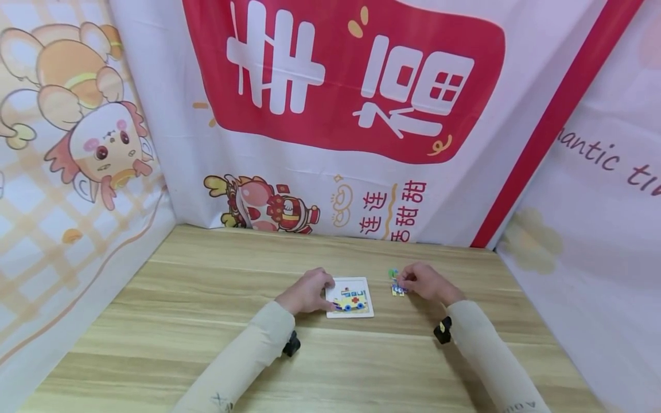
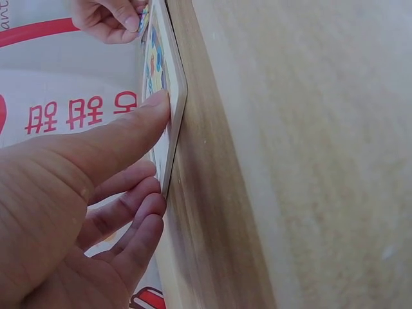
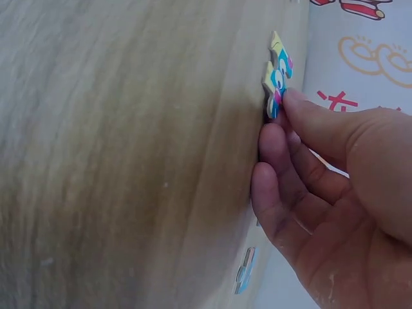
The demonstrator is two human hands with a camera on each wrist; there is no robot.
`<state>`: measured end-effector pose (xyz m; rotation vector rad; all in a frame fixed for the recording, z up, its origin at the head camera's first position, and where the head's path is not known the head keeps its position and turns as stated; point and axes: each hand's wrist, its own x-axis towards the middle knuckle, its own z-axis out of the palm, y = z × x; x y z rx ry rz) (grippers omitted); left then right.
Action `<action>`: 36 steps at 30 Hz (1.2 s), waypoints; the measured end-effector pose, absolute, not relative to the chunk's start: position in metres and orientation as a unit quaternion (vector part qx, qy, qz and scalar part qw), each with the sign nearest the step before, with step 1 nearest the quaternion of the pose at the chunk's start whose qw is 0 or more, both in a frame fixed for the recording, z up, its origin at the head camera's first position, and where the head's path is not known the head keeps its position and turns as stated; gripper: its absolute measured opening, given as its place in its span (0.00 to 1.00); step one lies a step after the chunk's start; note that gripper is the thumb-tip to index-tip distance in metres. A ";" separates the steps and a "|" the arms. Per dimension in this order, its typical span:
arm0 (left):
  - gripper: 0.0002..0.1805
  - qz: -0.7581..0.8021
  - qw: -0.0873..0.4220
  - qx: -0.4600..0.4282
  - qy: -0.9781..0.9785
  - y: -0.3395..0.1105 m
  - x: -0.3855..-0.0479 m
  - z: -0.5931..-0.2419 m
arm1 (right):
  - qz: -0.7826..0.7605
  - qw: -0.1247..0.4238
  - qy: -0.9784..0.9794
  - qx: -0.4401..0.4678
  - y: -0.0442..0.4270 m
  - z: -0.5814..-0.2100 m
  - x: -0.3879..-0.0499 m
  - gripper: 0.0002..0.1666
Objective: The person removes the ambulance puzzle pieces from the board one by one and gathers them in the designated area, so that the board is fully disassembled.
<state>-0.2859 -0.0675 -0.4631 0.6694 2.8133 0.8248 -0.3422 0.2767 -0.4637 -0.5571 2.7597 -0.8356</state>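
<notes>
A white-framed puzzle board [image 1: 350,314] with a yellow ambulance picture lies flat on the table. My left hand [image 1: 308,291] grips its left side. In the left wrist view the thumb [image 2: 138,129] presses on the board's [image 2: 174,116] face, while the fingers curl at its edge. To the right of the board, my right hand [image 1: 427,282] pinches a small yellow and blue puzzle piece [image 1: 398,291]. The right wrist view shows the thumb against this piece [image 3: 277,84], which has eye-like marks and pink spots. A green puzzle piece [image 1: 393,273] lies just beyond it.
In the right wrist view, another small flat blue piece [image 3: 245,270] lies on the wood-grain table [image 1: 248,367] below the fingers. Printed cloth walls [image 1: 330,155] close off the back and both sides. Dark wrist cameras [image 1: 291,344] sit under the sleeves.
</notes>
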 end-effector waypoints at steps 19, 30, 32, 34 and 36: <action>0.30 0.262 0.069 0.225 0.936 -0.067 -0.288 -0.463 | -0.244 0.081 0.938 -0.233 0.248 -0.451 -0.337 0.10; 0.30 0.240 0.072 0.230 0.941 -0.064 -0.288 -0.458 | -0.221 0.092 0.899 -0.367 0.190 -0.435 -0.320 0.21; 0.30 0.235 0.073 0.232 0.941 -0.063 -0.288 -0.456 | -0.216 0.097 0.894 -0.380 0.183 -0.435 -0.319 0.21; 0.29 0.227 0.073 0.239 0.941 -0.063 -0.288 -0.454 | -0.210 0.102 0.892 -0.388 0.177 -0.437 -0.320 0.21; 0.28 0.219 0.074 0.245 0.941 -0.062 -0.287 -0.452 | -0.201 0.102 0.890 -0.396 0.173 -0.439 -0.322 0.20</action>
